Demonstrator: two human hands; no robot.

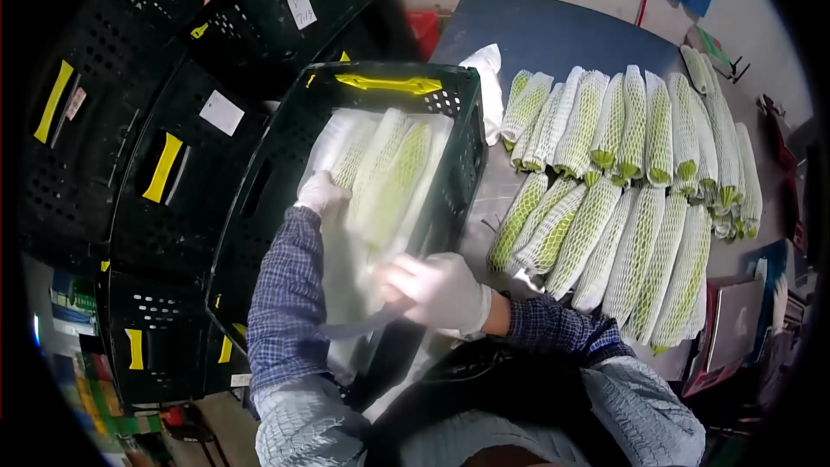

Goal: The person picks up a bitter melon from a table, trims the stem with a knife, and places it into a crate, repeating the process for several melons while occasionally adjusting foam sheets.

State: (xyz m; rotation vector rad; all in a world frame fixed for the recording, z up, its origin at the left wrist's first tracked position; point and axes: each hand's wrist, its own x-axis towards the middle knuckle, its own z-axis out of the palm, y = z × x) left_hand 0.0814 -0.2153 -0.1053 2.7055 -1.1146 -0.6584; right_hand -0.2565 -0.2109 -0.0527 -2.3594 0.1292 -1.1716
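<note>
1. Two gloved hands were at work in the head view I watched, both over one black crate (467,121) that stood tilted against the near edge of the worktop (553,30).
2. I saw the left hand (322,193) deep inside the crate, fingers bent and lying on the white liner (346,268), just beside the netted cobs (393,177) packed there. I could not tell whether it pinched the liner or only pressed on it.
3. I saw the right hand (441,290) at the crate's near rim, blurred, its fingers closed around a fold of that same liner where the sheet came up over the edge.
4. The cobs in the crate lay side by side, lengthwise, toward the far right wall, each in a white foam net with green showing through.
5. On the worktop to the right, many more netted cobs, the loose rows (622,207), lay in two ranks, touching one another and well apart from either hand.
6. A white cloth (488,78) sat between the crate's far corner and the upper rank.
7. To the left, stacked crates (164,173) with yellow handles and white labels stood beside the one in use.
8. Both forearms wore checked sleeves, with quilted covers over the upper arms.
</note>
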